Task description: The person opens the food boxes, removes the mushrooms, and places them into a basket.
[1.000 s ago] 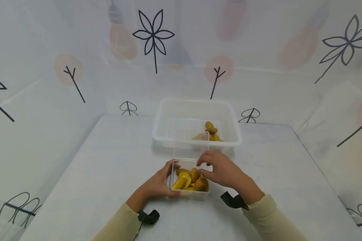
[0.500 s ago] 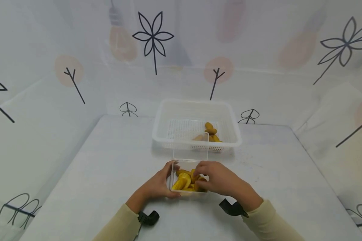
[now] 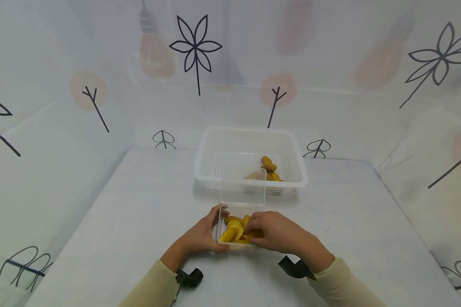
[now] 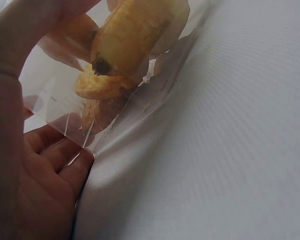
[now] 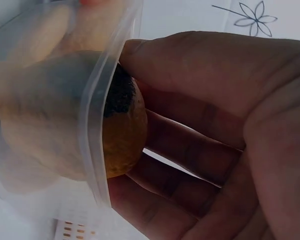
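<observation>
A clear plastic box [image 3: 236, 247], its lid [image 3: 243, 195] tipped back, stands on the table with several yellow and brown fruit-like pieces [image 3: 229, 234] inside. My left hand [image 3: 199, 234] grips the box's left side, thumb at the front and fingers round the back. In the left wrist view, a yellow piece with a dark tip [image 4: 135, 40] shows through the wall. My right hand [image 3: 278, 232] reaches into the box's right side. The right wrist view shows its thumb and fingers curled about a round yellow-brown piece with a black patch [image 5: 127, 140], partly behind the box wall.
Behind the box stands a white perforated basket [image 3: 249, 134], with several more yellow-brown pieces [image 3: 269, 166] at its right. The lid overlaps the basket's front. A patterned cloth wall [image 3: 230, 106] rises beyond the white table [image 3: 157, 192].
My right hand has come down from above the box's right rim into the box and closed about the round piece. The left hand has kept its hold on the box.
</observation>
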`<state>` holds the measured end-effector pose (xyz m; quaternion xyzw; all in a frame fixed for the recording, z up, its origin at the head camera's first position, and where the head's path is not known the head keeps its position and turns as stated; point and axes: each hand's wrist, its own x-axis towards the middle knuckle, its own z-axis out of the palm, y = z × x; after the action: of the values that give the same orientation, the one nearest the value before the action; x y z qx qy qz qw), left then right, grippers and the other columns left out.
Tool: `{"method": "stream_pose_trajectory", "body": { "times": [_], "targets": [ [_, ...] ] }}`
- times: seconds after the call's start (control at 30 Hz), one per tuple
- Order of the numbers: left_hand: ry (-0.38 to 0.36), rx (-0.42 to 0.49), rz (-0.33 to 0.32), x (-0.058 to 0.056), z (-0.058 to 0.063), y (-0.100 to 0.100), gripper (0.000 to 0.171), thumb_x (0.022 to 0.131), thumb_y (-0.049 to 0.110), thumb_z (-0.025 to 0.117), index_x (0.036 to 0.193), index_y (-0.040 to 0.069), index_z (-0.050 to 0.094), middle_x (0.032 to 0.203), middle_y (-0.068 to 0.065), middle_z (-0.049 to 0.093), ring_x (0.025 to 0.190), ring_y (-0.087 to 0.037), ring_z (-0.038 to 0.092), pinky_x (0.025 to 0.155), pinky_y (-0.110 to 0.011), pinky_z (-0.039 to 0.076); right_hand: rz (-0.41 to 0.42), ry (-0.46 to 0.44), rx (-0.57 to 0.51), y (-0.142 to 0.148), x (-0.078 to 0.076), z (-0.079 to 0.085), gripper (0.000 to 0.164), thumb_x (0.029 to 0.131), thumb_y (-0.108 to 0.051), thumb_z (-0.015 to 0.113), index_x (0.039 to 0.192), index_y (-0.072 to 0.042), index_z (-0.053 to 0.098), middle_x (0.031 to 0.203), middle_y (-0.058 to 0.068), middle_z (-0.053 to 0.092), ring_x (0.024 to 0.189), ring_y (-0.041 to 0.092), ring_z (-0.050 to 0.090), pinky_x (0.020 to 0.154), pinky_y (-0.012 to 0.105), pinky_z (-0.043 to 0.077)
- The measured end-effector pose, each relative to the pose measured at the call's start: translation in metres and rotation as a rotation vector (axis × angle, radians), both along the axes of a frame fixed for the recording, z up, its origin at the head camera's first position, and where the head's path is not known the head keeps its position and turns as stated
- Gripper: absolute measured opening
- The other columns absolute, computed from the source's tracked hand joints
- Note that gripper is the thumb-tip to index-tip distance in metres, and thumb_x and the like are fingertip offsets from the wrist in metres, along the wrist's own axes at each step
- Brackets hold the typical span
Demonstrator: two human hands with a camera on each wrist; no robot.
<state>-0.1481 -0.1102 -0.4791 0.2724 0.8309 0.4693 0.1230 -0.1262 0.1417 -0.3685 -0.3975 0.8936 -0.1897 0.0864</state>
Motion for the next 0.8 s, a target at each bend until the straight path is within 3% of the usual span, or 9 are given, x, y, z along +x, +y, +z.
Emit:
{"method": "stream_pose_trajectory", "body": {
  "times": [0.4, 0.8],
  "targets": [
    [0.003, -0.011, -0.001, -0.001, 0.000, 0.001, 0.108, 0.064, 0.041, 0.087, 0.147, 0.018, 0.022, 0.141, -0.002, 0.046, 0.138, -0.017, 0.041, 0.117, -0.047, 0.030, 0.074, 0.020, 0.104, 0.003, -0.002, 0.010, 0.019, 0.085, -0.019, 0.073, 0.104, -0.014, 0.074, 0.102, -0.007, 0.067, 0.092, 0.006, 0.059, 0.086, 0.029, 0.054],
    [0.002, -0.016, 0.008, -0.002, -0.003, 0.000, 0.109, 0.063, 0.040, 0.088, 0.148, 0.019, 0.023, 0.140, 0.003, 0.046, 0.138, -0.014, 0.040, 0.117, -0.046, 0.030, 0.092, -0.013, 0.073, 0.004, -0.007, 0.013, 0.016, 0.088, -0.018, 0.070, 0.103, -0.017, 0.074, 0.100, -0.010, 0.065, 0.091, 0.003, 0.059, 0.083, 0.024, 0.054]
  ]
}}
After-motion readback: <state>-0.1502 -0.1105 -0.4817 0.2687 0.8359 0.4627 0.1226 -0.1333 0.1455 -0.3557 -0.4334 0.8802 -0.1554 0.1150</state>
